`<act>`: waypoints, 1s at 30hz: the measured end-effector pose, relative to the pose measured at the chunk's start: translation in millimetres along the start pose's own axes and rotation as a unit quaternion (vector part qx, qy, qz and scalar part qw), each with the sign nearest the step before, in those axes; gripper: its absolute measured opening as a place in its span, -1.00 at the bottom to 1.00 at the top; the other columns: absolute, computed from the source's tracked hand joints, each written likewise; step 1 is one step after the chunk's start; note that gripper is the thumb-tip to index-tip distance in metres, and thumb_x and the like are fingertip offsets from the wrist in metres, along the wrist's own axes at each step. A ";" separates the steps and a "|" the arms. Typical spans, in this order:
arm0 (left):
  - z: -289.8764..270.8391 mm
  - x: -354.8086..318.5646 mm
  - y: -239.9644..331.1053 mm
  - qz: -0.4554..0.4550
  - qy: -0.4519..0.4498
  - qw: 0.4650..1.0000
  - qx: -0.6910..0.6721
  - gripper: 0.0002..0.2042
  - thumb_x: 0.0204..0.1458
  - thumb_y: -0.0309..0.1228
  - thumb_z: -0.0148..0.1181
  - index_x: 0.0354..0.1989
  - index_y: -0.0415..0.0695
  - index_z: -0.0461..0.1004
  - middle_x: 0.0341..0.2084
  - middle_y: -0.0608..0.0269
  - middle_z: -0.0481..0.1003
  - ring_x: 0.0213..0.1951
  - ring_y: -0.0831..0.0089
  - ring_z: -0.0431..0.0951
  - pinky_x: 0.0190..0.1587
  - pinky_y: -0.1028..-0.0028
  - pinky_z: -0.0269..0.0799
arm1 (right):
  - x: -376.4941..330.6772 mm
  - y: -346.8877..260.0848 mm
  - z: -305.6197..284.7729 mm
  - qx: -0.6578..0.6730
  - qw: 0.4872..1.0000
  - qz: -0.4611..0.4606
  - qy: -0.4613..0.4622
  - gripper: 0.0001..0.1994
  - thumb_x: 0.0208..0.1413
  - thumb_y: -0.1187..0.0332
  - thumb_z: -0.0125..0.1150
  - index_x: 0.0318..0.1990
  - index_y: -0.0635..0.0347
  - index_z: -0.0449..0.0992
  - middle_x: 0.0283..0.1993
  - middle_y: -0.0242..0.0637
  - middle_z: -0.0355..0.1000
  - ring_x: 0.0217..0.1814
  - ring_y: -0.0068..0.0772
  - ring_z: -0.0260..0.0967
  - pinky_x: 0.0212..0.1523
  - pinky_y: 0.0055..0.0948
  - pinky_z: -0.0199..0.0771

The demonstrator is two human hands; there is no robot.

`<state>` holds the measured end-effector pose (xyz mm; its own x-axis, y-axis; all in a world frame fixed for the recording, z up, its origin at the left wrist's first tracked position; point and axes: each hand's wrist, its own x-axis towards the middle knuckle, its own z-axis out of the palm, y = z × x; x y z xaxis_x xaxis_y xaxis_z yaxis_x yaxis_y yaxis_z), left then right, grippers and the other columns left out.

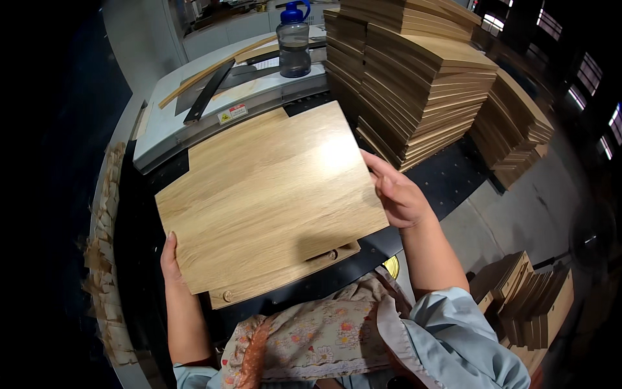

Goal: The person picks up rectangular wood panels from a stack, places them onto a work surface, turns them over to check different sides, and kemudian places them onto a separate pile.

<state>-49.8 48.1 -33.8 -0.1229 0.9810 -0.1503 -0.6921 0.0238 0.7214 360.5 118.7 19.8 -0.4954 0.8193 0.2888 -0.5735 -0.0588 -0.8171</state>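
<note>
While ragged brown strips (100, 259), torn and papery, line a pale edge at the far left, the left hand (176, 269) holds the left short edge of the upper board (272, 194), its thumb upright against that edge; its other fingers are hidden beneath, so their spread cannot be told. The upper board is a flat rectangle with a light wood grain, face up, its long axis running from lower left to upper right, away from the person; a bright glare sits near its far right corner. Under it, a lower board (285, 277) of similar grain shows past both long edges, with two small round fittings (227, 296) along its near margin. Beyond them, on a white surface (149, 146), lie a straight black bar (210, 91) and a thin wooden strip (214, 72), with a clear bottle (294, 48) with a blue lid upright to their right. At the opposite short edge, the right hand (400, 198) holds the upper board, fingers narrowly spaced, some tips concealed behind it. Farther right, a tall stack of boards (421, 91) with layered edges rises from a black, dotted surface (447, 175); smaller panels (534, 308) lean together at lower right.
</note>
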 end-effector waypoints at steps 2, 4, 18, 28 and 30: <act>-9.4 -1.1 3.6 0.014 -0.010 1.000 0.009 -0.46 0.08 -0.15 0.02 0.18 -0.23 0.19 0.04 -0.05 0.35 0.03 0.09 0.40 0.04 0.16 0.36 | 2.5 -0.7 2.3 0.001 1.000 0.009 -0.022 -0.19 0.06 0.06 0.20 0.32 0.34 -0.06 0.12 -0.18 0.33 0.11 -0.50 0.30 -0.05 -0.61 0.30; -22.3 2.3 4.9 0.024 -0.029 0.999 0.014 -0.45 0.09 -0.15 0.02 0.18 -0.22 0.17 0.05 -0.05 0.35 0.03 0.09 0.40 0.04 0.14 0.36 | 4.5 -1.9 2.0 -0.008 0.999 0.016 -0.036 -0.19 0.07 0.06 0.19 0.32 0.31 -0.06 0.05 -0.22 0.39 -0.01 -0.59 0.34 -0.20 -0.73 0.29; -38.4 -1.8 12.5 0.210 -0.058 0.966 0.136 -0.45 0.09 -0.22 0.13 0.19 -0.23 0.15 0.08 0.11 0.33 0.08 0.25 0.37 0.13 0.28 0.28 | 10.5 1.5 5.6 -0.140 0.990 -0.012 0.006 -0.37 0.05 0.58 0.10 0.29 0.24 0.03 0.02 -0.27 0.36 -0.05 -0.55 0.35 -0.02 -0.57 0.28; -27.5 -27.8 30.8 0.586 -0.012 0.625 0.515 -0.70 0.15 -0.45 -0.07 0.06 -0.20 0.32 0.01 -0.05 0.33 0.04 0.19 0.38 0.04 0.33 0.41 | 27.5 31.0 1.4 -0.285 0.921 -0.266 0.012 -0.81 -0.16 0.35 0.35 -0.34 0.15 0.56 -0.01 -0.18 0.45 0.35 -0.10 0.04 0.30 -0.17 0.01; -35.8 -29.7 24.6 0.581 0.041 0.607 0.540 -0.67 0.19 -0.41 -0.09 0.14 -0.09 0.27 0.13 0.03 0.18 0.10 0.22 0.33 0.10 0.31 0.36 | 27.8 31.8 3.5 -0.402 0.861 -0.304 0.070 -0.68 -0.06 0.36 0.26 -0.10 0.12 0.48 0.17 -0.14 0.30 0.37 -0.08 0.00 0.31 -0.19 -0.01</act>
<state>-88.7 12.7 -35.8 -0.1479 0.4439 0.8838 0.7612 -0.5195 0.3883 326.2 137.6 3.6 -0.1467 0.6244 0.7672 -0.0346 0.7718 -0.6349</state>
